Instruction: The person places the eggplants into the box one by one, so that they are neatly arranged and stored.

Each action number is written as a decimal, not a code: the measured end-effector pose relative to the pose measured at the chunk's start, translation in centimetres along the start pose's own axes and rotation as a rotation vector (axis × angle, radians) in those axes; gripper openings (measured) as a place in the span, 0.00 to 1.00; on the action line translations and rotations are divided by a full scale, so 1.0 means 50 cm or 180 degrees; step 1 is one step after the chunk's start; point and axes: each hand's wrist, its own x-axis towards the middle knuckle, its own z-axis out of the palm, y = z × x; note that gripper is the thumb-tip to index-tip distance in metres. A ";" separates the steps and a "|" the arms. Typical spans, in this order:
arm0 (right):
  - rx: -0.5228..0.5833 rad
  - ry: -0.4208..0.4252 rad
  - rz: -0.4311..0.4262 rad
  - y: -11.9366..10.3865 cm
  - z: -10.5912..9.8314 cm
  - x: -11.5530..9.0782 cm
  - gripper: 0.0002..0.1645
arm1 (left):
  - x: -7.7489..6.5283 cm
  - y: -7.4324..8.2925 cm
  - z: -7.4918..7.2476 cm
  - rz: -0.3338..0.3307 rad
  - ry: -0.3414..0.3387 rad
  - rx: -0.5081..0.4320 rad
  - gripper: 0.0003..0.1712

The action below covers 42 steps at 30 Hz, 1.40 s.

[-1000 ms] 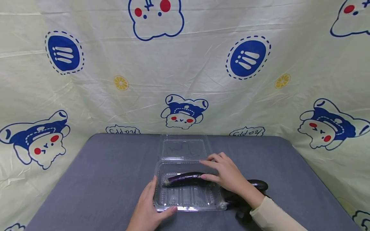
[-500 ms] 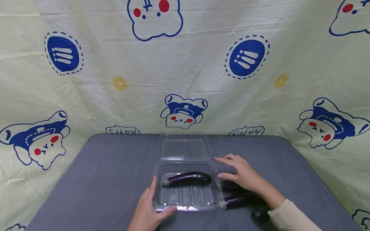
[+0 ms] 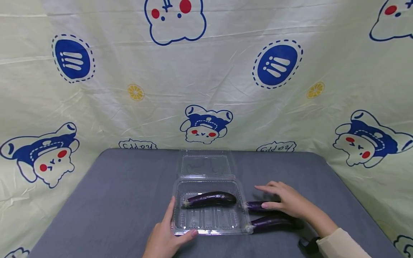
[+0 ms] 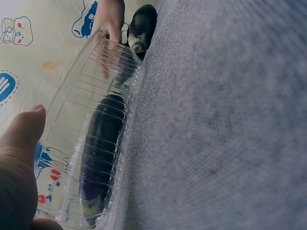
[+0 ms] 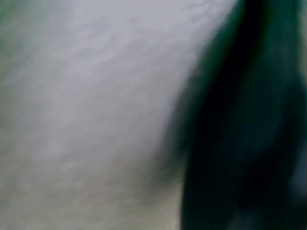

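- One clear, shiny plastic box with ridges on its bottom sits low in the middle of the frame, its one see-through lid lying open above it
- Three long, smooth, dark purple eggplants: a curved eggplant inside the box, plus an upper eggplant and a lower eggplant on the gray cloth tabletop, lower right
- Left hand, bottom middle: fingers and thumb wide apart, touching the box's left side and bottom edge
- Right hand, lower right: fingers wide from the thumb, over the upper eggplant; I can't tell if they touch
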 end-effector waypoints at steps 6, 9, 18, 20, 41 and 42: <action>0.0062 -0.0184 0.0029 0.017 0.003 -0.012 0.36 | 0.000 0.001 0.000 -0.0055 -0.0003 -0.0021 0.71; 0.0215 -0.0254 0.0036 0.023 0.006 -0.015 0.36 | 0.002 -0.001 0.002 -0.0072 -0.0010 -0.0062 0.71; 0.0527 -0.0383 -0.0057 0.027 0.010 -0.016 0.35 | 0.006 -0.002 0.006 -0.0111 -0.0001 -0.0099 0.72; 0.0553 -0.0407 -0.0069 0.025 0.009 -0.014 0.34 | 0.006 -0.001 0.005 -0.0122 0.0005 -0.0096 0.72; 0.0145 -0.0335 -0.0228 0.022 0.021 -0.010 0.34 | 0.006 -0.007 0.010 0.0016 0.0081 -0.0155 0.71; 0.0162 -0.0330 -0.0193 0.023 0.021 -0.011 0.34 | 0.006 -0.007 0.010 0.0015 0.0088 -0.0154 0.71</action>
